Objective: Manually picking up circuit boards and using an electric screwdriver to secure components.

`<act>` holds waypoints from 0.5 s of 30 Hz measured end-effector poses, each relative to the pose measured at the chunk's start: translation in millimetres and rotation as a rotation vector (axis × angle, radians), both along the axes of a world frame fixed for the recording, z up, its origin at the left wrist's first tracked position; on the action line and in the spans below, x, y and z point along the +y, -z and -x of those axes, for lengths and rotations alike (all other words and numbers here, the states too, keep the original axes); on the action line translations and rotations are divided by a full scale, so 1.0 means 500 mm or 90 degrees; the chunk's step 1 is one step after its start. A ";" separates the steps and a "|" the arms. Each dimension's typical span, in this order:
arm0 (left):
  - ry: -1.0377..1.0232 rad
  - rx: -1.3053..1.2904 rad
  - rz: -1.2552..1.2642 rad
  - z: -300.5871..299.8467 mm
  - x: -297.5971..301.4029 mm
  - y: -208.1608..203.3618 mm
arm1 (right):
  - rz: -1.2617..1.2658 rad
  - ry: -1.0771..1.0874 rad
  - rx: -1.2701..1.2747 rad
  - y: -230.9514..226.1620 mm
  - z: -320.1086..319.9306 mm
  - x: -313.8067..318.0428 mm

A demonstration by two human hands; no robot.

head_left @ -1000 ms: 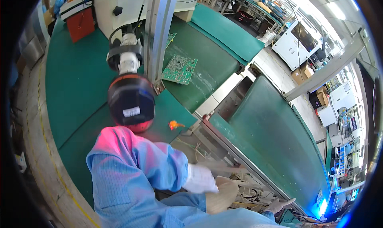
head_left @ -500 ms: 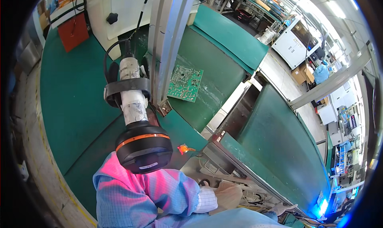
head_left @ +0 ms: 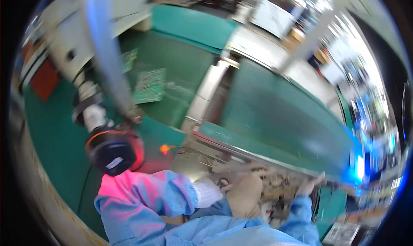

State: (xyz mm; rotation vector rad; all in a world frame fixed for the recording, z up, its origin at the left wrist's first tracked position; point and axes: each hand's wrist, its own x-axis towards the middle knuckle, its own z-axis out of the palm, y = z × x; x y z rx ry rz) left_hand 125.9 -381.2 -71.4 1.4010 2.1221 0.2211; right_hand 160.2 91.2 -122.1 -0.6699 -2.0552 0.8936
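Note:
My left hand [head_left: 223, 185] is beside the table edge, past the white cuff of my sleeve; blur and the cuff hide most of its fingers, and I cannot tell whether it holds anything. My right hand [head_left: 307, 186] is at the near edge of the green conveyor belt [head_left: 284, 112], at least one finger stretched out and nothing visible in it. A black scanner-like device [head_left: 112, 153] with an orange ring and white-wrapped handle hangs head-down at the left, casting red light on my left sleeve. A green circuit board [head_left: 149, 86] lies on the farther belt.
A metal post [head_left: 105, 52] stands between the scanner and the board. Another board [head_left: 128, 60] shows partly behind it. A small orange item [head_left: 164, 149] lies near the table edge. Blue light [head_left: 359, 167] glows at the right. A red panel [head_left: 44, 80] stands far left.
The whole view has shifted, and the scene sits farther left and is blurred. My right forearm and hand now show more fully at the belt edge. A second board has come into sight.

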 end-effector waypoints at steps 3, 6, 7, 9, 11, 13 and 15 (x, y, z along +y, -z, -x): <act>0.013 -0.011 0.059 0.008 0.001 -0.014 | 0.055 0.092 -0.203 -0.058 0.011 -0.032; 0.039 0.039 0.129 0.020 0.022 0.000 | 0.093 0.116 -0.287 -0.124 0.015 -0.050; 0.087 0.056 0.140 0.018 0.026 -0.005 | 0.060 0.122 -0.369 -0.124 0.010 -0.026; 0.026 0.084 0.201 0.014 0.030 -0.001 | 0.095 0.093 -0.418 -0.136 -0.006 -0.012; 0.053 0.094 0.216 0.007 0.045 0.017 | 0.026 0.067 -0.429 -0.123 -0.037 0.035; 0.058 0.099 0.234 0.004 0.038 0.051 | 0.055 0.034 -0.479 -0.177 -0.057 0.019; 0.021 0.059 0.234 0.014 0.028 0.095 | -0.134 -0.003 -0.404 -0.114 -0.079 0.067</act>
